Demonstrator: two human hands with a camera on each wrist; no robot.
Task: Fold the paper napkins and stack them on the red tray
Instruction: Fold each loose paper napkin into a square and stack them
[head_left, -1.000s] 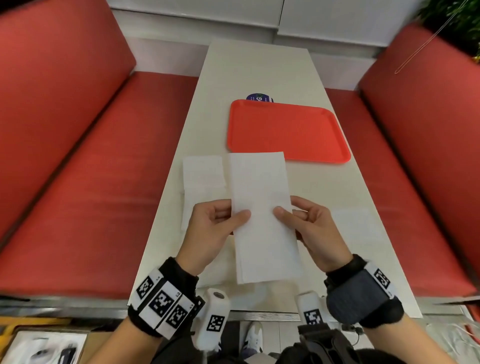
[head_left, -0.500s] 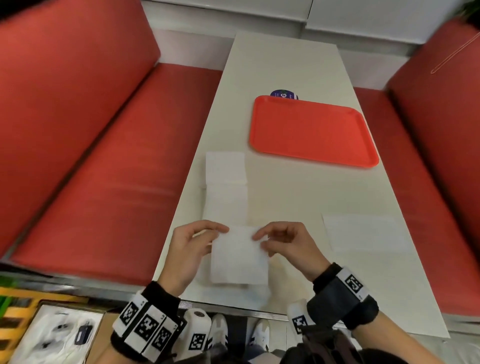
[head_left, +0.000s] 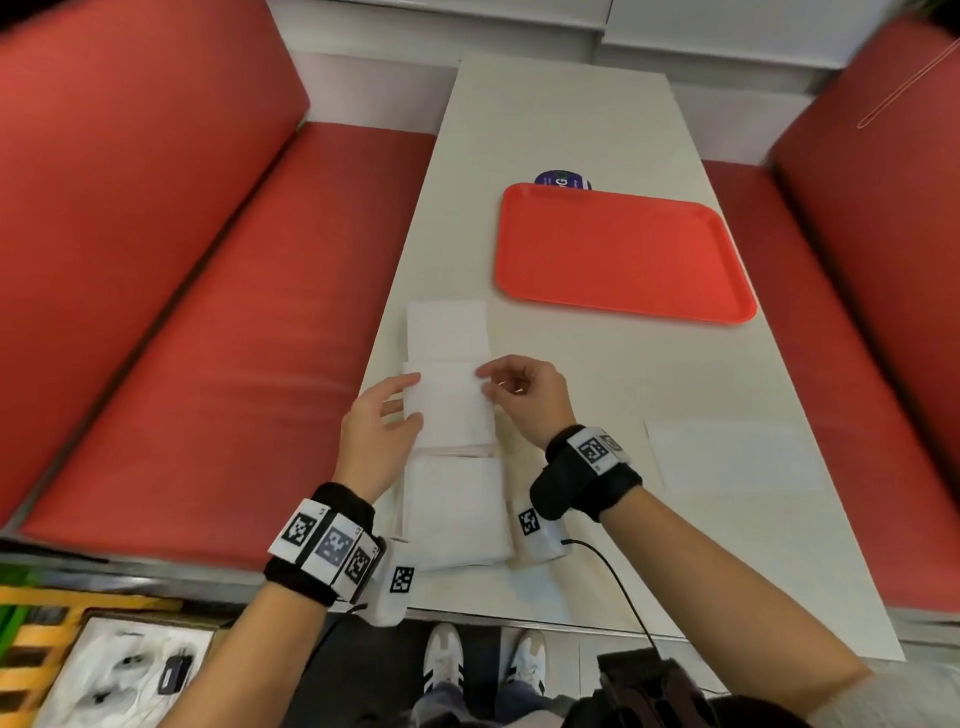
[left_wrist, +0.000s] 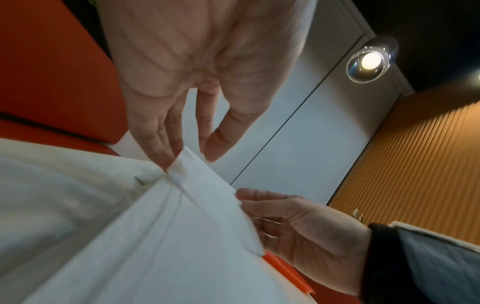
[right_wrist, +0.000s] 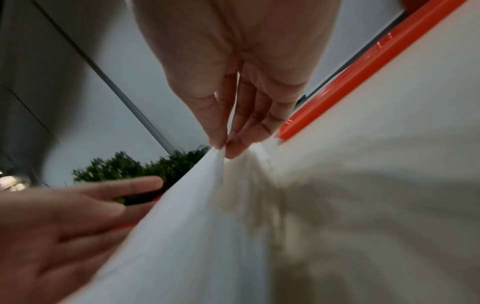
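Note:
A folded white napkin (head_left: 449, 410) hovers low over the left side of the table, above other white napkins. My right hand (head_left: 488, 382) pinches its right edge between thumb and fingers (right_wrist: 221, 133). My left hand (head_left: 408, 402) lies at its left edge with fingers straight and thumb apart, one fingertip (left_wrist: 166, 162) touching the napkin's corner (left_wrist: 182, 164). The red tray (head_left: 623, 254) sits bare further out and to the right. One white napkin (head_left: 447, 332) lies flat beyond the hands, and another (head_left: 457, 514) lies nearer me.
A further flat napkin (head_left: 732, 457) lies at the right of the cream table (head_left: 561, 119). A blue round sticker (head_left: 563, 181) peeks from behind the tray. Red benches (head_left: 208, 312) flank the table on both sides. A cable (head_left: 618, 587) runs off the near edge.
The long napkin was folded in half near the table's front edge. Both hands then carried it forward over the napkins on the left. My left hand has relaxed its hold.

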